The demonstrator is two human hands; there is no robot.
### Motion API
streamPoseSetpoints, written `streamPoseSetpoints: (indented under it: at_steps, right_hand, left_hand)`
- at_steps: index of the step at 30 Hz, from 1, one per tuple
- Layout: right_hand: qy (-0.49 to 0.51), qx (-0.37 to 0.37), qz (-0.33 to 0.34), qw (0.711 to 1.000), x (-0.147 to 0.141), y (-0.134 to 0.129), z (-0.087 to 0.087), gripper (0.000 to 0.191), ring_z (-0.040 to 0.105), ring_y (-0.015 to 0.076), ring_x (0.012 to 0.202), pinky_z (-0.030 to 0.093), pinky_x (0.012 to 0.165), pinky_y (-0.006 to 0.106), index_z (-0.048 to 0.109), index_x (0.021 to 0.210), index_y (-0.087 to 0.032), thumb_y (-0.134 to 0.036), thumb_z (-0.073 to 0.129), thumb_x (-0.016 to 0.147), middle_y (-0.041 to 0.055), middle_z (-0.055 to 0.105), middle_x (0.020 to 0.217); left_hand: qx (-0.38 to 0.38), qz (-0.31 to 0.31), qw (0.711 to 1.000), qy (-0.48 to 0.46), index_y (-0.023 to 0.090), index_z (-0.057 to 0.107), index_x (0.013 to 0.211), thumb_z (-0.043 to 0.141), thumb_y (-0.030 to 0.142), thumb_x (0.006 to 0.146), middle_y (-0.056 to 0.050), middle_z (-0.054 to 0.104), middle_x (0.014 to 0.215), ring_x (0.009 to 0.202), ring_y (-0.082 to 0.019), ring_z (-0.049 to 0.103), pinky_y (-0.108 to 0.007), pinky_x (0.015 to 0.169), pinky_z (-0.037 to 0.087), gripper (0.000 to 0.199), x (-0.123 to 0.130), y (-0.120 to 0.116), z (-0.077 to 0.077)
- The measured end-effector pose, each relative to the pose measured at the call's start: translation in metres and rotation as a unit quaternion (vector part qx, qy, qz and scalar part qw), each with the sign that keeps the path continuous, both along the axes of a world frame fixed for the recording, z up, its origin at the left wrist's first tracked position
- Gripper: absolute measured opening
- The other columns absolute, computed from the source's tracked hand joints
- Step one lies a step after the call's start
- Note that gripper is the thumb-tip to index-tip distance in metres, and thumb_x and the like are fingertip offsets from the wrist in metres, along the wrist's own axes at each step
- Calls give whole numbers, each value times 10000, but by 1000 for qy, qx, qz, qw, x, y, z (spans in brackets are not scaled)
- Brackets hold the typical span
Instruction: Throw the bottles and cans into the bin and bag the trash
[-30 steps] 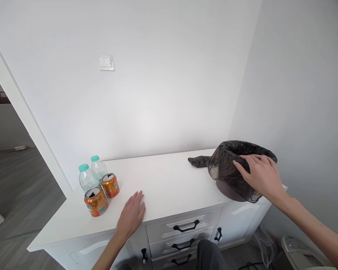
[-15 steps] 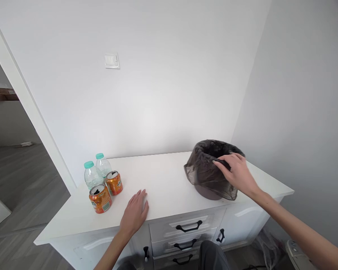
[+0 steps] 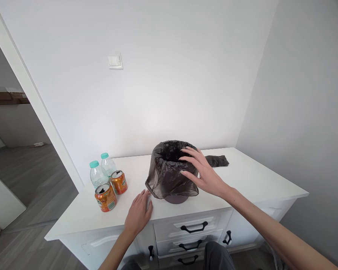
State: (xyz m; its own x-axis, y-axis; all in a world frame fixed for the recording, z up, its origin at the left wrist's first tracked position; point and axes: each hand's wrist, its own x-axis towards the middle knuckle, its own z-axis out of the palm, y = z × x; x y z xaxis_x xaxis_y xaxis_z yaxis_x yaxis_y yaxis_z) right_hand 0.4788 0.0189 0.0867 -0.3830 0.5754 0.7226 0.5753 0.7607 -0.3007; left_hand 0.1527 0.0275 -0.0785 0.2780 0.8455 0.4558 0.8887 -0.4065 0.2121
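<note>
A small trash can (image 3: 177,199), lined with a black translucent trash bag (image 3: 165,180), stands mid-counter with the bag folded over its rim. At the can's right side my right hand (image 3: 199,168) has its fingers spread, close to the rim and holding nothing; whether it touches the bag I cannot tell. My left hand (image 3: 139,210) lies flat on the white countertop (image 3: 233,180), fingers stretched, just left of the can. Farther left are two orange soda cans (image 3: 106,198) with opened tops and two clear plastic bottles (image 3: 98,175) with teal caps.
Behind my right hand lies a dark rolled bag (image 3: 217,161). A light switch (image 3: 115,61) is on the wall at the back. Below the counter are drawers with black handles (image 3: 194,227). A doorway with grey floor is at the left.
The lined trash can has moved left along the counter. My right hand went with it and has loosened its hold on the bag rim. The dark roll has come into view.
</note>
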Motion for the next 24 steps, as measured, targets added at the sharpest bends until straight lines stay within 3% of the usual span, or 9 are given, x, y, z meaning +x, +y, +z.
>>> streamPoseSetpoints:
  at_steps: [2, 3, 6, 8, 12, 15, 18, 21, 24]
  right_hand:
    - [80, -20, -45, 996, 9, -4, -18, 502, 289, 280, 1545, 253, 1266, 557, 431, 1502, -314, -441, 540, 1029, 78, 359, 1650]
    - [136, -34, -76, 987, 14, -4, -31, 519, 319, 280, 1531, 298, 1246, 543, 411, 1517, -314, -455, 524, 1031, 88, 367, 1644]
    - [305, -111, -157, 933, 35, 3, -82, 416, 557, 275, 1338, 441, 1133, 506, 538, 1364, -264, -507, 465, 1035, 127, 586, 1442]
    - [362, -198, -164, 896, 52, 14, -120, 414, 683, 268, 1113, 534, 988, 470, 587, 1207, -225, -569, 486, 1001, 142, 685, 1256]
    - [348, -317, -125, 873, 79, 36, -178, 473, 706, 221, 773, 553, 754, 377, 602, 1083, -202, -643, 540, 921, 92, 739, 932]
    - [309, -341, -118, 880, 86, 45, -196, 433, 672, 199, 691, 522, 727, 354, 612, 1065, -212, -614, 533, 926, 45, 731, 817]
    - [289, -344, -123, 885, 87, 47, -199, 387, 661, 193, 670, 513, 741, 347, 628, 1048, -216, -571, 535, 925, 28, 732, 782]
    - [279, -340, -132, 888, 87, 45, -198, 366, 653, 193, 658, 507, 718, 337, 642, 1034, -218, -547, 534, 916, 21, 729, 757]
    - [271, -332, -137, 893, 87, 42, -198, 362, 653, 200, 653, 506, 715, 337, 649, 1026, -222, -543, 533, 906, 12, 718, 723]
  left_hand:
    - [-1, -2, 1000, 0, 192, 553, 1357, 419, 330, 1021, -139, 632, 1435, 1408, -306, 532, -537, 1152, 469, 386, 1, 1, 0]
    - [-2, -3, 1000, -1, 194, 552, 1356, 422, 329, 1021, -139, 632, 1436, 1409, -306, 531, -537, 1151, 470, 384, 1, 1, 0]
    - [0, -9, 1000, -14, 208, 550, 1351, 443, 333, 1019, -136, 640, 1426, 1383, -308, 557, -538, 1134, 485, 371, 2, -4, 1]
    - [6, -24, 999, -27, 226, 537, 1359, 460, 332, 1021, -124, 651, 1410, 1342, -296, 593, -514, 1103, 513, 363, 3, -15, 4]
    - [56, -66, 995, -45, 277, 558, 1303, 490, 265, 1021, -75, 694, 1304, 1240, -255, 638, -440, 1029, 538, 291, -1, -50, 22]
    - [143, -53, 987, -49, 279, 597, 1223, 537, 207, 993, -73, 700, 1177, 1137, -256, 648, -429, 977, 520, 249, -12, -69, 53]
    - [227, 17, 971, -69, 248, 611, 1170, 563, 239, 983, -96, 664, 1128, 1117, -274, 622, -458, 994, 496, 194, -33, -69, 94]
    - [261, 134, 951, -96, 211, 610, 1171, 551, 380, 979, -140, 615, 1175, 1188, -325, 563, -495, 1009, 488, 263, -60, -49, 138]
    - [243, 222, 942, -66, 175, 595, 1257, 502, 485, 964, -189, 588, 1291, 1296, -388, 494, -580, 1093, 404, 437, -89, -18, 172]
